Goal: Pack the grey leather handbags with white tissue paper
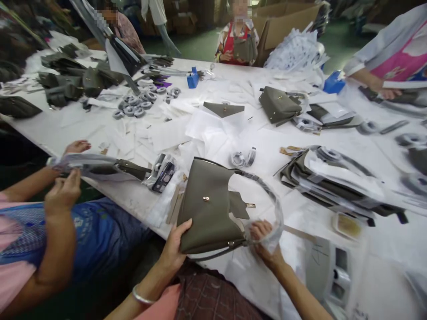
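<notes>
An olive-green handbag (208, 209) with a small gold clasp lies tilted across the table edge in front of me. My left hand (176, 242) grips its lower left corner, thumb on the front face. At the bag's right side, my right hand (263, 238) has its fingers curled at the plastic-wrapped handle (275, 200), near where the handle meets the bag. Clear plastic partly covers those fingers. An open flap with a gold-tipped strap (240, 205) shows inside the handle's loop.
Stacked olive bag parts (333, 186) lie to the right, beside a small tray (347, 224). Tape rolls (135, 104) and another bag (280, 104) are farther back. At left, a co-worker's hands (65, 191) hold a wrapped strap. Other people stand across the table (160, 133).
</notes>
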`<state>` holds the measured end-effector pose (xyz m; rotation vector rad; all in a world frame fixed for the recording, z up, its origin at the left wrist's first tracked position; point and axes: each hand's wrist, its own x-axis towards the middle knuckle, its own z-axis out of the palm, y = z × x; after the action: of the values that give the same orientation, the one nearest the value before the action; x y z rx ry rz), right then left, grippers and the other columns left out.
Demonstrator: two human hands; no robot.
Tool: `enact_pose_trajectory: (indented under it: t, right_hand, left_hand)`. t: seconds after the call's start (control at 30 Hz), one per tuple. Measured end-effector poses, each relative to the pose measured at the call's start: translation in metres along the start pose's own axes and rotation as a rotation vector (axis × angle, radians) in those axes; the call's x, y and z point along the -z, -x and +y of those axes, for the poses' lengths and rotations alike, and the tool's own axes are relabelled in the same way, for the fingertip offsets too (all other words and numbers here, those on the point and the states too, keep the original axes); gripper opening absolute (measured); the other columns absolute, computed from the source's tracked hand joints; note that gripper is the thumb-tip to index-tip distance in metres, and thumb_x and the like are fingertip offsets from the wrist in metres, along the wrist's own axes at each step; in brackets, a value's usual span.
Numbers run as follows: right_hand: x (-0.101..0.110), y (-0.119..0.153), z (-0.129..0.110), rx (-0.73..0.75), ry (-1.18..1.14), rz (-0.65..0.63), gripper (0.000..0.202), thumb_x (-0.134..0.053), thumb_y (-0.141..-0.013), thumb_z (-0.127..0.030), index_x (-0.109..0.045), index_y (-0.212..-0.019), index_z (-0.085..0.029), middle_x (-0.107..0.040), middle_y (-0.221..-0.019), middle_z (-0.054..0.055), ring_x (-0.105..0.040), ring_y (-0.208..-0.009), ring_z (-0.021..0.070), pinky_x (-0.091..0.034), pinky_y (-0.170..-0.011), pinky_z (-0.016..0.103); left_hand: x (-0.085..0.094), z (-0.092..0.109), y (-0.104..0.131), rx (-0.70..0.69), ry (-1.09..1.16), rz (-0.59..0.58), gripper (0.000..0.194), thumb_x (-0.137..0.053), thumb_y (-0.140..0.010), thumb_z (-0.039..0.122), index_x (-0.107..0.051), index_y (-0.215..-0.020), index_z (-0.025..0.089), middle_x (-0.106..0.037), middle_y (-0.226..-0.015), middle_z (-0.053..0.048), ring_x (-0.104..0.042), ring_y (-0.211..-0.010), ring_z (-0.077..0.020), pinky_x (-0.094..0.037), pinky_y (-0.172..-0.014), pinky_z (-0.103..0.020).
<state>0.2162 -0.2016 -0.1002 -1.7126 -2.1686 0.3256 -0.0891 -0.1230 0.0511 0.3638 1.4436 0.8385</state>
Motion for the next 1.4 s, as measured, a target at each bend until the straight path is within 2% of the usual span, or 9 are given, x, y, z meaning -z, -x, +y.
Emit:
enact_pose_trajectory:
  t: [0.17,0.3,0.37,0.5,0.6,0.67,0.9,1.17,1.4]
  right_hand:
    - [-0.001,0.033,-0.046,0.148,-0.068,-0.301,0.017,-0.052,-0.091,-0.022,-0.063,-0.078,-0.022,-0.065,-0.084,0.004,-0.055,-0.083,0.0219,-0.039,-0.077,0.036]
    - [0.006,0.09,-0.014,0.187,0.05,-0.419,0.015,-0.058,-0.086,-0.018,-0.062,-0.072,-0.021,-0.065,-0.074,0.002,-0.058,-0.073,0.0209,-0.038,-0.072,0.035]
    - [0.017,0.112,0.007,0.163,0.116,-0.415,0.018,-0.059,-0.084,-0.016,-0.061,-0.067,-0.021,-0.064,-0.068,0.002,-0.059,-0.067,0.0203,-0.038,-0.069,0.035]
    - [0.047,0.108,0.016,0.008,0.104,-0.29,0.026,-0.052,-0.093,-0.027,-0.06,-0.069,-0.022,-0.061,-0.068,0.003,-0.059,-0.066,0.0199,-0.041,-0.065,0.033]
    - [0.063,0.075,-0.013,-0.102,-0.045,-0.078,0.023,-0.046,-0.098,-0.035,-0.063,-0.09,-0.023,-0.065,-0.088,0.006,-0.062,-0.085,0.0212,-0.048,-0.079,0.035]
    - [0.063,0.052,-0.041,-0.145,-0.113,0.055,0.026,-0.048,-0.097,-0.039,-0.059,-0.113,-0.022,-0.063,-0.112,0.011,-0.059,-0.107,0.025,-0.048,-0.094,0.04]
    - [0.021,0.008,-0.111,-0.113,0.012,-0.156,0.084,-0.073,-0.076,-0.034,-0.031,-0.149,-0.023,-0.032,-0.156,0.013,-0.02,-0.145,0.038,-0.022,-0.114,0.064]
    - [0.042,-0.027,-0.066,-0.095,0.087,-0.274,0.08,-0.069,-0.071,-0.014,-0.04,-0.145,-0.018,-0.04,-0.153,0.013,-0.029,-0.144,0.0312,-0.016,-0.119,0.055]
    - [0.026,-0.069,-0.113,-0.183,-0.027,-0.272,0.058,-0.065,-0.085,-0.038,-0.051,-0.137,-0.016,-0.06,-0.133,0.014,-0.052,-0.124,0.0293,-0.037,-0.107,0.046]
  left_hand:
    - [-0.006,-0.064,0.023,0.001,0.009,-0.173,0.061,-0.051,-0.081,0.068,-0.057,-0.119,0.02,-0.066,-0.12,-0.012,-0.063,-0.111,-0.0297,-0.053,-0.094,-0.047]
    - [-0.006,-0.112,0.039,0.306,-0.149,-0.538,0.072,-0.055,-0.078,0.074,-0.057,-0.122,0.017,-0.063,-0.124,-0.016,-0.062,-0.116,-0.0286,-0.047,-0.102,-0.045]
    - [-0.007,-0.118,0.043,0.301,-0.371,-0.713,0.058,-0.064,-0.08,0.061,-0.062,-0.118,0.017,-0.067,-0.118,-0.014,-0.064,-0.11,-0.0276,-0.048,-0.101,-0.043]
    - [-0.008,-0.088,0.029,-0.437,-0.972,-0.552,0.026,-0.059,-0.089,0.028,-0.065,-0.113,0.021,-0.068,-0.114,-0.009,-0.062,-0.11,-0.0241,-0.045,-0.102,-0.041]
    - [-0.003,-0.052,-0.004,-0.945,-1.435,-0.335,0.049,-0.059,-0.084,0.012,-0.053,-0.132,0.023,-0.052,-0.14,-0.01,-0.038,-0.138,-0.0281,-0.026,-0.117,-0.05]
    - [0.0,-0.034,-0.03,-1.082,-1.675,-0.296,0.067,-0.06,-0.081,0.007,-0.042,-0.142,0.025,-0.04,-0.151,-0.01,-0.025,-0.146,-0.0302,-0.017,-0.119,-0.056]
    - [0.001,-0.021,-0.079,-1.179,-1.886,-0.388,0.066,-0.05,-0.081,0.0,-0.045,-0.142,0.024,-0.042,-0.15,-0.015,-0.038,-0.14,-0.0294,-0.027,-0.114,-0.053]
    - [0.009,-0.039,-0.069,-1.034,-1.815,-0.443,0.064,-0.071,-0.078,0.021,-0.049,-0.138,0.018,-0.052,-0.141,-0.019,-0.053,-0.126,-0.0333,-0.043,-0.101,-0.047]
    - [-0.002,-0.04,-0.091,-1.096,-1.801,-0.669,0.063,-0.051,-0.083,0.011,-0.038,-0.144,0.017,-0.043,-0.149,-0.017,-0.041,-0.137,-0.0302,-0.033,-0.11,-0.05]
